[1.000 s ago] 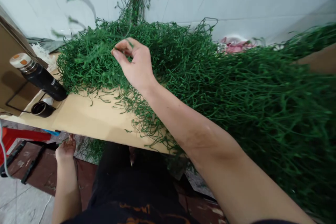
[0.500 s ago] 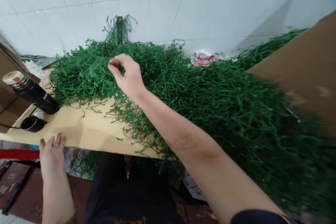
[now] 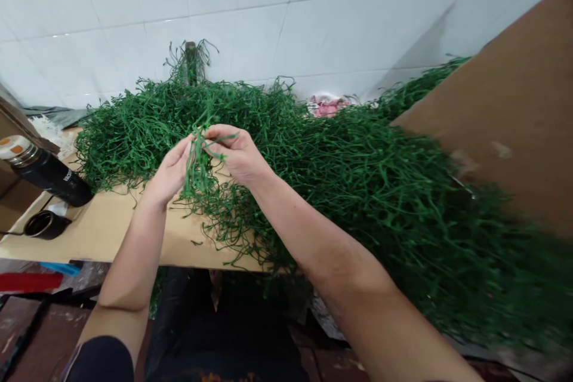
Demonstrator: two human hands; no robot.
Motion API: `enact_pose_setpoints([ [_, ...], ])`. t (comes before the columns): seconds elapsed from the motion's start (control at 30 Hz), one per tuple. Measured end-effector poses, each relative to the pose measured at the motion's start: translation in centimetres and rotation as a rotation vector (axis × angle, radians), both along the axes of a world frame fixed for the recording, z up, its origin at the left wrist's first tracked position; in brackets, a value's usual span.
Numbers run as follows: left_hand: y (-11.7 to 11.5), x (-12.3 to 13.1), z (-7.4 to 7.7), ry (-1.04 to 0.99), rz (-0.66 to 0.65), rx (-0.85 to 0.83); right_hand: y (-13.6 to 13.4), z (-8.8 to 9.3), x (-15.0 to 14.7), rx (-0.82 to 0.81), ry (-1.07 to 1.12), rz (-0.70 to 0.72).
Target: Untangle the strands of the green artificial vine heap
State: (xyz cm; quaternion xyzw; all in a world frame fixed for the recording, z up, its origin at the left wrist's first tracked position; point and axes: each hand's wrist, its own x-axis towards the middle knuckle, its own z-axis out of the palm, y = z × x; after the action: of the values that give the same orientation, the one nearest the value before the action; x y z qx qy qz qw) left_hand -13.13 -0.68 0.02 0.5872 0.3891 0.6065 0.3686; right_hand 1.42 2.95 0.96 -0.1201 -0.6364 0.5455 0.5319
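Observation:
A small bunch of thin green artificial plant stems [image 3: 199, 170] hangs between my two hands, over the front of the board. My left hand [image 3: 172, 170] grips it from the left, fingers closed around its top. From the right, my right hand [image 3: 237, 152] pinches the same bunch between thumb and fingers. The fingertips of both hands nearly meet. Behind and to the right spreads a large tangled heap of the same green stems [image 3: 358, 155]. Several loose strands lie on the tan board [image 3: 120, 221] below my hands.
At the left stand a dark vacuum flask [image 3: 49, 173] with a white lid and a black ring-shaped object [image 3: 45, 225]. A cardboard sheet [image 3: 505, 107] leans at the right. Pink material [image 3: 326, 106] sits by the tiled wall [image 3: 233, 30]. A red object [image 3: 29, 282] is low at left.
My left hand has risen from the board's front edge to meet my right hand. My right hand has come slightly down and right, and both now hold a bunch of green stems.

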Motion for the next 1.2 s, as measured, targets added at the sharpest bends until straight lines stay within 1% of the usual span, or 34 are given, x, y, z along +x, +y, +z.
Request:
enact_pose_setpoints([
  [0.03,0.6,0.9,0.3,0.021,-0.086,-0.017,0.1,-0.1,0.6,0.002,0.018,-0.03],
  [0.1,1.1,2.4,0.7,0.067,-0.19,-0.047,0.6,-0.3,1.9,0.029,0.032,-0.112],
  [0.17,1.3,3.6,0.8,0.122,-0.242,-0.062,1.0,-0.7,3.0,0.059,0.016,-0.179],
  [0.27,1.7,4.4,0.8,0.118,-0.258,-0.05,1.5,-1.1,4.1,0.102,-0.029,-0.24],
  [0.33,2.2,4.6,0.8,0.052,-0.272,-0.064,1.5,-1.3,4.4,0.136,-0.06,-0.249],
  [0.4,2.5,4.8,0.9,-0.006,-0.321,-0.105,1.4,-1.4,4.7,0.141,-0.071,-0.218],
  [0.47,2.7,5.1,0.9,0.004,-0.39,-0.141,1.2,-1.5,4.9,0.086,-0.056,-0.165],
  [0.53,2.8,5.5,1.0,0.068,-0.43,-0.131,1.1,-1.6,5.3,0.016,-0.011,-0.149],
  [0.6,3.1,5.7,1.2,0.156,-0.392,-0.086,1.1,-1.7,5.8,-0.048,0.044,-0.176],
  [0.63,3.2,5.7,1.3,0.211,-0.332,-0.058,1.1,-1.7,6.1,-0.085,0.069,-0.197],
  [0.77,3.9,5.0,1.7,0.479,0.016,0.066,0.8,-1.8,7.8,-0.308,0.101,-0.217],
  [0.83,3.9,4.6,1.6,0.58,0.096,0.117,0.4,-1.7,8.6,-0.367,0.057,-0.203],
  [0.9,3.9,4.4,1.4,0.656,0.107,0.165,-0.2,-1.6,9.0,-0.371,-0.021,-0.178],
  [1.0,3.8,4.4,1.0,0.745,0.114,0.233,-1.1,-1.4,8.9,-0.322,-0.109,-0.142],
  [1.1,3.7,4.6,0.7,0.79,0.128,0.246,-1.5,-1.5,8.3,-0.265,-0.184,-0.201],
  [1.2,3.6,4.6,0.6,0.762,0.122,0.251,-1.8,-1.9,7.8,-0.167,-0.33,-0.264],
])
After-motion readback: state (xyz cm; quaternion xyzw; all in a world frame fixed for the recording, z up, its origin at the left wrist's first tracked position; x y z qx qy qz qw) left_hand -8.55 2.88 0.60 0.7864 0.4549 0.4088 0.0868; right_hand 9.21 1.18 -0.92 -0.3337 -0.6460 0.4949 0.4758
